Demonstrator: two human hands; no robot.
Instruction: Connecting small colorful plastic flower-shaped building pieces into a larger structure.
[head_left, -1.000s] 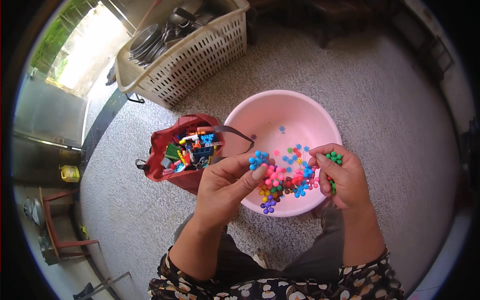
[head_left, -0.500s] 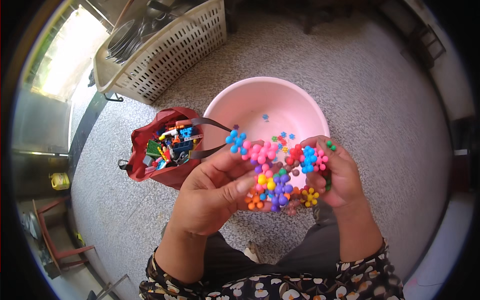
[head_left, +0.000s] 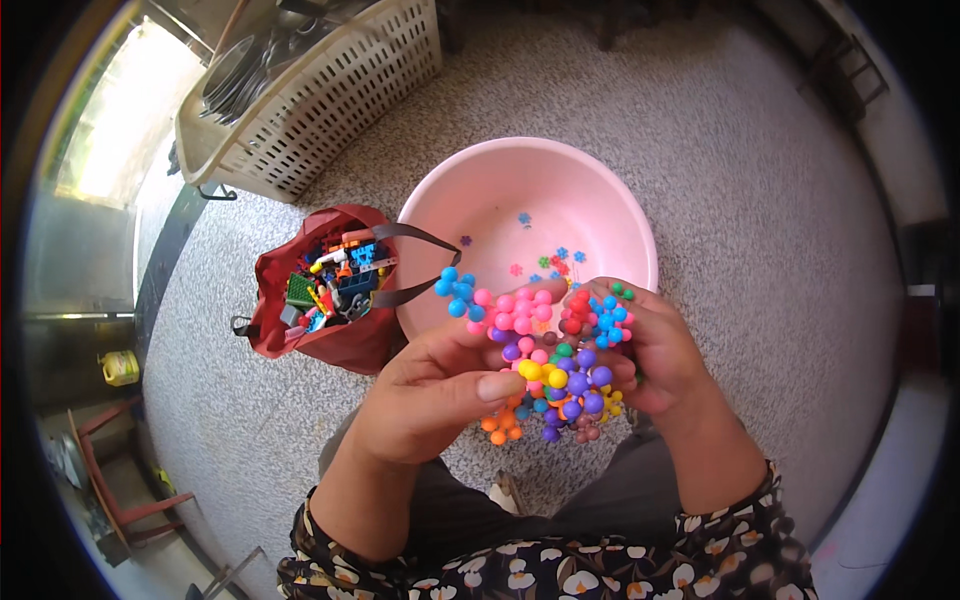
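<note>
Both hands hold one cluster of small knobbly plastic pieces [head_left: 545, 355] joined together, in pink, blue, purple, yellow, orange and red. My left hand [head_left: 425, 400] pinches its left side with thumb and fingers. My right hand [head_left: 660, 350] cups its right side, where a green piece shows at the fingertips. The cluster is raised above the near rim of a round pink basin [head_left: 480, 200], which holds several loose small pieces [head_left: 545, 260] on its bottom.
A red cloth bag [head_left: 325, 290] full of mixed plastic building pieces lies open left of the basin. A cream slatted basket [head_left: 310, 95] with metal dishes stands at the upper left. Speckled grey floor lies all around. A red chair frame [head_left: 110, 480] is at the lower left.
The cluster has come up out of the basin and closer to the camera. My left hand has shifted from above it to gripping its left side.
</note>
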